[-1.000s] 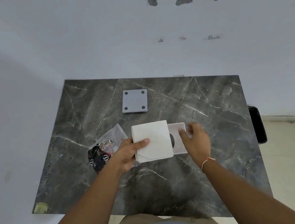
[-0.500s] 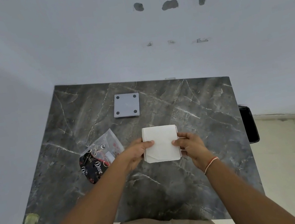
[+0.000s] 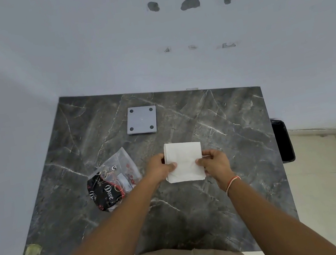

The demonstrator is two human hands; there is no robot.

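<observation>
A white square box (image 3: 184,160) sits at the middle of the dark marble table (image 3: 231,139). My left hand (image 3: 160,167) grips its left side, thumb on the top face. My right hand (image 3: 214,163) grips its right side, thumb also on top and fingers curled round the edge. The lid covers the box fully, so whatever is inside stays hidden.
A grey square plate (image 3: 141,120) with four dark dots lies farther back on the table. Left of my hands lies a clear plastic bag (image 3: 111,181) with dark printed contents. A black bin (image 3: 283,140) stands off the table's right edge, by the wall.
One second ago the white lid sat offset, exposing an open tray with a dark item at its right. The lid now covers it fully, and both hands hold the sides.
</observation>
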